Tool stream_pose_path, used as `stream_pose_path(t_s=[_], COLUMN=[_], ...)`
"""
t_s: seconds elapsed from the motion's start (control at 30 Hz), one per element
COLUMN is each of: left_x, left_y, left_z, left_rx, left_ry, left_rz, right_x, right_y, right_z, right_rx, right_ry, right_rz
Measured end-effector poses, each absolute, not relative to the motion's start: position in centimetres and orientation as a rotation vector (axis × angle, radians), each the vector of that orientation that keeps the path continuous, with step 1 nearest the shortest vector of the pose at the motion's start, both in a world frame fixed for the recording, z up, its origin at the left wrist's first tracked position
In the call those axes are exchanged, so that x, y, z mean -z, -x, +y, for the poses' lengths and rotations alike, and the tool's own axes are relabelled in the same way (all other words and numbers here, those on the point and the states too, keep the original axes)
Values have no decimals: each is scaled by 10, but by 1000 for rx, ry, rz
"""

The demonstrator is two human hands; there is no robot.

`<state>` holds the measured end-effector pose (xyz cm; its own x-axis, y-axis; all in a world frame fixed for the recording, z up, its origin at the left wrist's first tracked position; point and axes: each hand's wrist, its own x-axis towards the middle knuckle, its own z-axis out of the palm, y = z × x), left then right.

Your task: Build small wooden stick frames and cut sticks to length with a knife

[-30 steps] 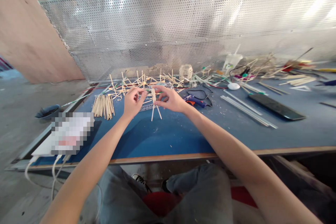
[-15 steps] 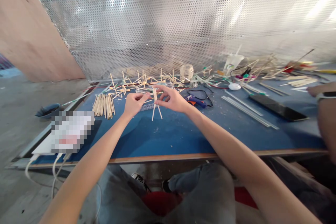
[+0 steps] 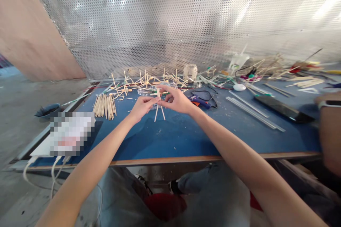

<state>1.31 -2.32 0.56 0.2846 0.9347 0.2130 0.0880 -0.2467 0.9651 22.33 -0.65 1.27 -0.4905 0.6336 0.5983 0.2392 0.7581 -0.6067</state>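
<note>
My right hand (image 3: pixel 176 100) holds a few thin wooden sticks (image 3: pixel 156 114) between thumb and fingers, above the blue table. The sticks stand close together at the top and spread apart at their lower ends. My left hand (image 3: pixel 144 108) is closed, thumb and forefinger pinching at the middle of these sticks and meeting the right fingertips. The joint of the sticks is hidden behind the fingers. Right of my right hand lies a blue glue gun (image 3: pixel 201 102) with an orange trigger. Behind my hands stand joined stick frames (image 3: pixel 146 82).
A bundle of wooden sticks (image 3: pixel 104 107) lies at the left, near a white box (image 3: pixel 44 147) with cables. Clear rods (image 3: pixel 252 114) and a black flat object (image 3: pixel 283 108) lie right. Another person's hand (image 3: pixel 329 97) is at the right edge. A perforated metal panel (image 3: pixel 170 25) stands behind.
My left hand has moved right, from beside the sticks to pinching at them. The right hand still holds the sticks. The other person's hand has shifted slightly at the right edge.
</note>
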Motion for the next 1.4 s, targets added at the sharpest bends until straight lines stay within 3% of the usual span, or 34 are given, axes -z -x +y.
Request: stream_pose_path(t_s=[1.4], left_x=[-6], left_y=[-21], left_z=[-23], left_rx=[-1247], left_ry=[-1598], left_rz=[993], right_x=[-9], right_y=[-222], right_z=[-5], right_rx=[-623], right_ry=[689], right_rz=[-2059])
